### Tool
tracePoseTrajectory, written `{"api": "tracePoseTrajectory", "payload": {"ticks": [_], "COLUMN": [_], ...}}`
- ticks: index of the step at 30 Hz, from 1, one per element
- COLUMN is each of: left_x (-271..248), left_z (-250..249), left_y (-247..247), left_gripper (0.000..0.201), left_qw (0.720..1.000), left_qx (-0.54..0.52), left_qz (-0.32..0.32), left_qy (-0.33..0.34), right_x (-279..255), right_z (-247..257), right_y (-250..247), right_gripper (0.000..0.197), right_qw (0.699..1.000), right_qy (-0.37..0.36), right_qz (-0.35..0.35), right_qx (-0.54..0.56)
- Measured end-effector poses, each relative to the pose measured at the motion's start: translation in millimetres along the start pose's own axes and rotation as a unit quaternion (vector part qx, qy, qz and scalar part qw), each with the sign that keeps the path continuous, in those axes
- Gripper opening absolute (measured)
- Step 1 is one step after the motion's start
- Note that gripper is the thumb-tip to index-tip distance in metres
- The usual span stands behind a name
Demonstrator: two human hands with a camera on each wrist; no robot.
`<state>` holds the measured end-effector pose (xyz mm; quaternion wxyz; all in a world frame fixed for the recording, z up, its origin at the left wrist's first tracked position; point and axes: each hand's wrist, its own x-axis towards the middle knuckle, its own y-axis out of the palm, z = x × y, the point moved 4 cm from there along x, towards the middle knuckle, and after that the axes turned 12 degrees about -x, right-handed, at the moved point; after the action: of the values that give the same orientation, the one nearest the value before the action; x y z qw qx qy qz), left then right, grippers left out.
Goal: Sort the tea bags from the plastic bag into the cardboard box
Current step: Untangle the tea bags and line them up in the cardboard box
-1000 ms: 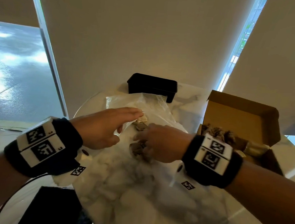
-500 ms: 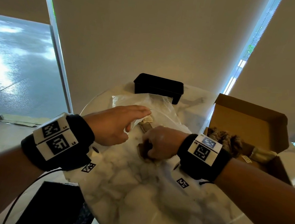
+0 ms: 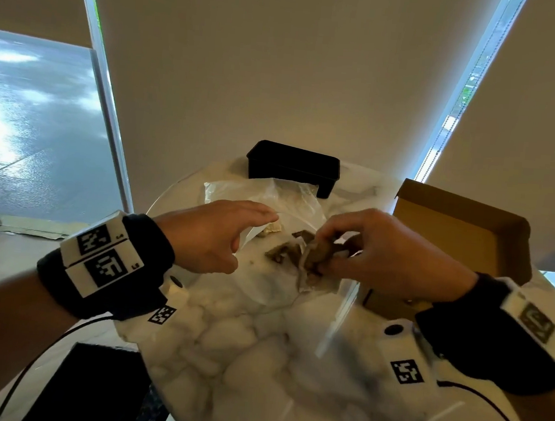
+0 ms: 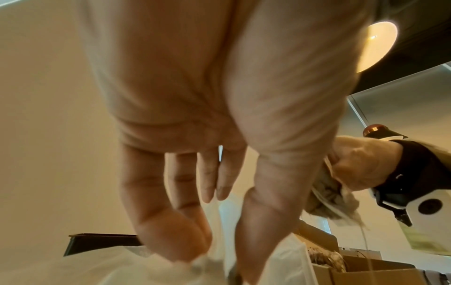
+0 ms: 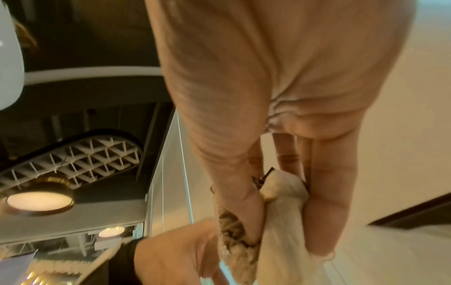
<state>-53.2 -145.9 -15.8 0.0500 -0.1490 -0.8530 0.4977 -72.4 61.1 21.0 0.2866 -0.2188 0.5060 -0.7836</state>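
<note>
The right hand (image 3: pixel 376 252) is gripping a bunch of brown paper tea bags (image 3: pixel 315 257) above the clear plastic bag (image 3: pixel 271 193), the left hand (image 3: pixel 207 234) is hovering with relaxed fingers, and the open brown cardboard box (image 3: pixel 462 226) is holding some already, while others are lying in the bag.

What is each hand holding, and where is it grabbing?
The right hand grips a bunch of tea bags around their middle. The left hand touches the plastic bag; no clear grip shows.

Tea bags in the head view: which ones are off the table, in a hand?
The bunch of tea bags gripped by the right hand; the pale tea bag lies beneath the open left hand.
</note>
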Motion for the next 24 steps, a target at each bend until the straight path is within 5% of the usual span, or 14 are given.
{"api": "tracePoseTrajectory", "payload": {"ticks": [8, 12, 17, 19, 24], "left_x": [6, 15, 44, 57, 77], "left_z": [-27, -55, -81, -87, -113], "left_y": [-1, 8, 53, 72, 104], "left_gripper": [0.053, 0.027, 0.037, 0.045, 0.05], "left_qw": [0.998, 0.964, 0.757, 0.677, 0.53], "left_qx": [-0.019, -0.234, -0.65, -0.735, -0.844], "left_qz": [-0.04, -0.1, -0.065, -0.042, 0.031], "left_qy": [0.034, 0.076, 0.008, -0.021, -0.069], "right_x": [-38, -52, -55, -51, -41], "right_z": [1, -3, -4, -5, -18], "right_y": [-56, -76, -90, -92, -92], "right_gripper": [0.017, 0.02, 0.023, 0.023, 0.018], "right_qw": [0.994, 0.99, 0.983, 0.981, 0.981], "right_qy": [-0.029, -0.036, -0.049, -0.052, -0.033], "right_qz": [-0.073, -0.11, -0.151, -0.161, -0.169], "right_qx": [0.079, 0.079, 0.095, 0.098, 0.093]}}
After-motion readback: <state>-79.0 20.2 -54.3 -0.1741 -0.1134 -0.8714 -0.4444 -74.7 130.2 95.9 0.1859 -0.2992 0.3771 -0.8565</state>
